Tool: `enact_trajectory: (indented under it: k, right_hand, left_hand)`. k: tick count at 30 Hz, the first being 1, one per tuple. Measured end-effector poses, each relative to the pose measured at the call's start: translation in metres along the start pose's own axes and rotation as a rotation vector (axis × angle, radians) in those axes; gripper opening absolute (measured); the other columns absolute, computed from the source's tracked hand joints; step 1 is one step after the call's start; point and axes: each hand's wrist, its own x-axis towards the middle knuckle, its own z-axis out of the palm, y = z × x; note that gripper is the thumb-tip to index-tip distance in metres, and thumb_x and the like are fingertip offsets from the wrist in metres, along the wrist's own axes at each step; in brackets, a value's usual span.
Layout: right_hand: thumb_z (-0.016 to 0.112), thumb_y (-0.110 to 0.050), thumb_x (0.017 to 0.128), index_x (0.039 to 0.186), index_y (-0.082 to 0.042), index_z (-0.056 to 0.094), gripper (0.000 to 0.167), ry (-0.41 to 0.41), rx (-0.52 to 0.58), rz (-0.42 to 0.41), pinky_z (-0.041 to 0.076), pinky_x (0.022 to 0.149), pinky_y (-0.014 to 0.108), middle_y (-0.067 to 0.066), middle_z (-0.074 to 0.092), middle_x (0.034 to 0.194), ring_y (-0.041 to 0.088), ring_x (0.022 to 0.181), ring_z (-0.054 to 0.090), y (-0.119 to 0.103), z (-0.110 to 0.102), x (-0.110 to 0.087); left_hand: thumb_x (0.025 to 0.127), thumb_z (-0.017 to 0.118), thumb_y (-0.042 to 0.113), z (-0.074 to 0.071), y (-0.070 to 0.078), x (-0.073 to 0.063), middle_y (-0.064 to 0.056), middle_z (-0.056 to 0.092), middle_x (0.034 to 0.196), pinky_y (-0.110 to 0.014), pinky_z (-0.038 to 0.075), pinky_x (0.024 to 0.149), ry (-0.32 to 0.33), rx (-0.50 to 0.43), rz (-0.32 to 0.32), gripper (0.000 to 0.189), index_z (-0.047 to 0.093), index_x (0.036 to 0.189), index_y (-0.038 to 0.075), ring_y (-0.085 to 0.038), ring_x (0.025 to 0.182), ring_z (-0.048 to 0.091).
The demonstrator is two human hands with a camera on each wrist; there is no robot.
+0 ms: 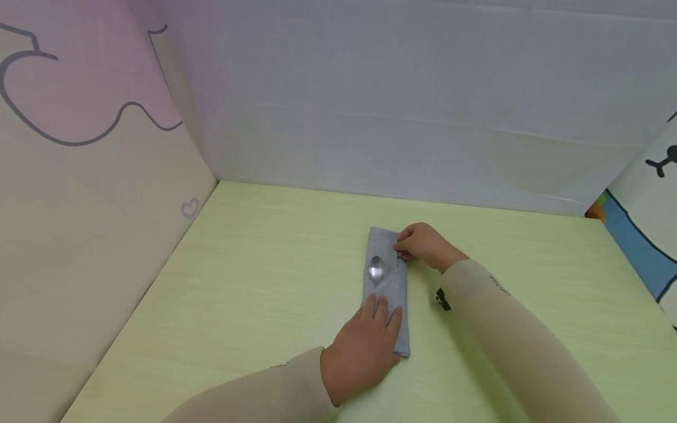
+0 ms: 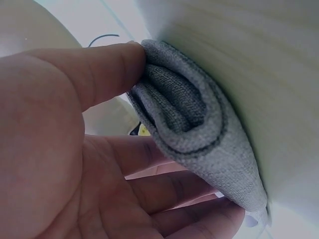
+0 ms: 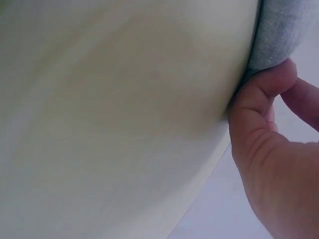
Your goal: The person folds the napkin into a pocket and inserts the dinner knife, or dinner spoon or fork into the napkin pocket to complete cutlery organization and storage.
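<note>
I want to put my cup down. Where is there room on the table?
Bare table lies left of the grey napkin, toward the side wall, and right of the right hand. It is crowded mid-table, where the left hand presses the napkin holding a spoon.

Table: pale yellow-green top [image 1: 254, 294], walled by panels on three sides.
Napkin: grey cloth [image 1: 394, 288] folded into a long pocket, lying lengthwise.
Spoon: metal bowl [image 1: 376, 269] showing at the pocket's opening.
Left hand: [image 1: 364, 349] flat on the napkin's near end, fingers straight.
Right hand: [image 1: 423, 245] at the far right edge, fingertips pinching something there.
</note>
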Motion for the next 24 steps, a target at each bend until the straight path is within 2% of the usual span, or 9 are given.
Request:
enact_trajectory:
  k: [6,15,24]
  right_hand:
    - [0.065,-0.006,0.101,0.113,0.006,0.060,0.018,-0.009,-0.008,0.010,0.055,0.076,0.030,0.015,0.066,0.104,0.019,0.084,0.065,0.0001,-0.0027,-0.0027]
    - [0.068,-0.010,0.099,0.114,0.004,0.061,0.021,0.030,-0.100,0.004,0.051,0.077,0.033,0.016,0.063,0.108,0.023,0.089,0.061,-0.0020,-0.0017,-0.0022]
    - [0.072,-0.016,0.098,0.112,0.001,0.063,0.024,0.033,-0.229,-0.009,0.050,0.078,0.034,0.012,0.064,0.105,0.022,0.089,0.059,-0.0022,-0.0037,-0.0014]
  left_hand:
    - [0.097,0.063,0.059,-0.0021,0.0004,-0.0002,-0.017,0.049,0.152,-0.037,0.040,0.113,-0.025,-0.002,0.002,0.076,0.049,0.154,0.011,-0.034,0.142,0.045]
    - [0.096,0.064,0.059,-0.0013,0.0007,-0.0009,-0.017,0.050,0.152,-0.037,0.041,0.113,-0.022,-0.013,-0.024,0.075,0.049,0.154,0.012,-0.034,0.142,0.044]
    - [0.096,0.064,0.060,0.0011,-0.0001,-0.0012,-0.016,0.052,0.150,-0.035,0.042,0.112,-0.004,0.021,-0.017,0.074,0.051,0.152,0.013,-0.033,0.141,0.046]
